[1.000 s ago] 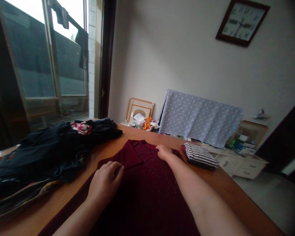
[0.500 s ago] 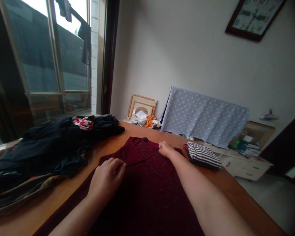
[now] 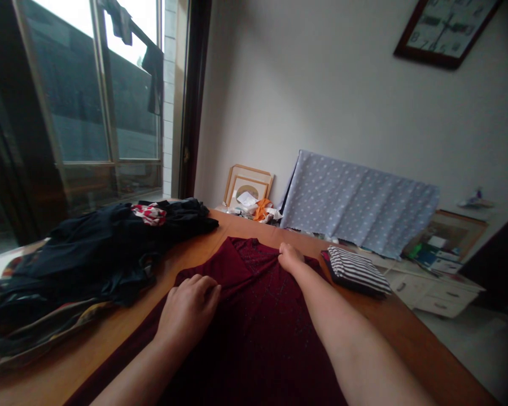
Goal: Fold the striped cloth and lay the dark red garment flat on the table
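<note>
A dark red shirt (image 3: 262, 321) lies spread across the table, its neckline at the far end and dark beadwork over the chest. A sleeve stretches down toward the lower left. My right hand (image 3: 290, 257) is closed in a pinch on the cloth beside the neckline, toward the right shoulder. On the left part of the shirt, my left hand (image 3: 190, 304) has its fingers curled together against the fabric, which creases between the two hands. The left fingertips are partly hidden.
Dark clothes (image 3: 101, 242) are heaped on the left of the wooden table (image 3: 226, 223), with a red-and-white cloth (image 3: 150, 213) on top. Folded clothes (image 3: 358, 270), striped on top, sit at the right edge. Beyond are a dotted blue cloth (image 3: 355, 197) and a white cabinet (image 3: 432, 293).
The view has shifted slightly, moving the scene a little to the right. Both hands keep their places on the shirt, and the cloth near the neckline looks pulled into creases.
</note>
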{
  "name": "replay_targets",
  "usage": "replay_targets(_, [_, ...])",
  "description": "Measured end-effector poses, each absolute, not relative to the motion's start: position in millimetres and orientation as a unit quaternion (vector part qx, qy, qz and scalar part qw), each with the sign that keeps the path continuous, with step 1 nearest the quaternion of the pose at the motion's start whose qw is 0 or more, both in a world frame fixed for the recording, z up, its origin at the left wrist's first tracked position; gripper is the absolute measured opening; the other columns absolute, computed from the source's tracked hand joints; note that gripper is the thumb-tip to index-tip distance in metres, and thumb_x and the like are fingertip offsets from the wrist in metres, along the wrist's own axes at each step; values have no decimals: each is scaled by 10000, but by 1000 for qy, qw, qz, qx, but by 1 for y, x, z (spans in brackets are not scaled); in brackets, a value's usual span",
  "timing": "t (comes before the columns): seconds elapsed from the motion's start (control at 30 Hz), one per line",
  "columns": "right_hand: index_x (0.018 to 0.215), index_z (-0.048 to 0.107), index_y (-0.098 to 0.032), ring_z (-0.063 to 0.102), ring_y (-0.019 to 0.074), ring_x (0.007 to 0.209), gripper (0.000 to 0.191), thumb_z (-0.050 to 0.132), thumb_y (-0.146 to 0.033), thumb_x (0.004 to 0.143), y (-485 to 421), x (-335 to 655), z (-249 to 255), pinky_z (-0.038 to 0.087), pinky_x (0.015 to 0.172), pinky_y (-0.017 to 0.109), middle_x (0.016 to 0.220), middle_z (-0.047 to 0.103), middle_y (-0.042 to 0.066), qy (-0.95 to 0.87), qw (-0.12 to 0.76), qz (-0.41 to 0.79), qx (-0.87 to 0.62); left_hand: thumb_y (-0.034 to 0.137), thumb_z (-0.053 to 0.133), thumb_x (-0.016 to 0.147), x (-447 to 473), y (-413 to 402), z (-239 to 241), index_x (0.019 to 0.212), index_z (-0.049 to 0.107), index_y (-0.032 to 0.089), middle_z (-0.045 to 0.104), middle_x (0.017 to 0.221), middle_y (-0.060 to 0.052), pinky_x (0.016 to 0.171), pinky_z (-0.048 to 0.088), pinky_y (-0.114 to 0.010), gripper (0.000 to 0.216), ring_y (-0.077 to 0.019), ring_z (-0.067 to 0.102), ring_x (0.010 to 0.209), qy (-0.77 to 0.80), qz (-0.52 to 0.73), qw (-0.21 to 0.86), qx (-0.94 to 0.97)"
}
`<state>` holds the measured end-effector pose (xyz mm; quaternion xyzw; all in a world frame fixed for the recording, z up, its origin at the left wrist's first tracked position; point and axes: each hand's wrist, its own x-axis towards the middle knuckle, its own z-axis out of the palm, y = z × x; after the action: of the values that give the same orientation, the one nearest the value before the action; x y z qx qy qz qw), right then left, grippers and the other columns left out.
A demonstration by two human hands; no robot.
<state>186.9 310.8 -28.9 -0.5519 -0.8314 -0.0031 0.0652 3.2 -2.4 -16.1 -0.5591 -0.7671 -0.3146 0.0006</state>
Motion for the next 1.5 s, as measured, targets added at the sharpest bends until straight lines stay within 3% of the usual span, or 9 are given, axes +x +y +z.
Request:
replay_targets(0.23, [1084, 681, -234, 660, 242, 1056, 243, 558, -256, 875, 306, 170, -25, 467, 830, 306, 1179, 696, 108, -834, 77, 4, -546, 449, 437, 973, 4, -3, -17, 902, 691, 260, 694, 971, -51, 756, 373, -352, 325, -247, 613, 959, -774, -302, 5, -557])
replay_targets(0.43, [909, 754, -256, 696, 203, 913, 181, 618, -356, 844, 299, 148, -28, 463, 733, 256, 975, 766, 40, -852, 65, 44, -517, 451, 439, 973, 3, -3, -21, 909, 693, 263, 689, 973, -53, 745, 358, -352, 323, -248, 613, 953, -783, -277, 0, -556])
replay_targets(0.6, [883, 756, -206, 699, 183, 841, 162, 658, -332, 855, 303, 138, -33, 479, 710, 254, 942, 764, 69, -850, 54, 62, -520, 445, 468, 959, 4, -4, -24, 910, 705, 267, 685, 988, -63, 759, 372, -351, 300, -251, 614, 954, -780, -260, -11, -569])
replay_targets(0.77, [1068, 687, -166, 680, 189, 907, 314, 577, -443, 969, 309, 134, -39, 537, 829, 364, 1052, 719, 79, -835, 65, 53, -544, 436, 498, 940, 4, -5, -26, 934, 709, 274, 681, 1022, -68, 794, 383, -379, 266, -272, 603, 995, -783, -244, -9, -572])
replay_targets(0.9, [1049, 725, -202, 698, 224, 935, 231, 559, -314, 932, 306, 129, -40, 506, 785, 305, 1052, 741, 110, -832, 83, 46, -547, 440, 508, 932, 4, -5, -28, 945, 709, 274, 674, 1035, -78, 795, 385, -380, 262, -276, 595, 1001, -784, -236, -8, -574])
replay_targets(1.03, [1146, 704, -274, 668, 215, 1058, 313, 465, -279, 945, 294, 113, -38, 484, 861, 289, 1176, 720, 58, -856, 114, 36, -502, 438, 508, 934, 4, -5, -27, 948, 706, 275, 670, 1033, -79, 797, 385, -378, 257, -272, 593, 996, -785, -239, -8, -572])
replay_targets(1.27, [1327, 631, -299, 548, 202, 1293, 417, 416, -263, 971, 279, 72, -45, 382, 1092, 321, 1411, 612, 25, -913, 105, 37, -393, 417, 509, 929, 6, -7, -23, 959, 708, 276, 666, 1046, -84, 802, 392, -387, 246, -283, 589, 1012, -795, -226, -5, -562])
replay_targets(1.5, [1432, 535, -303, 422, 211, 1428, 455, 360, -262, 1014, 289, 57, -61, 279, 1189, 440, 1569, 448, 35, -926, 59, 63, -367, 417, 532, 902, 7, -8, -26, 1012, 711, 276, 652, 1086, -102, 834, 401, -419, 253, -308, 576, 1045, -800, -207, -6, -563])
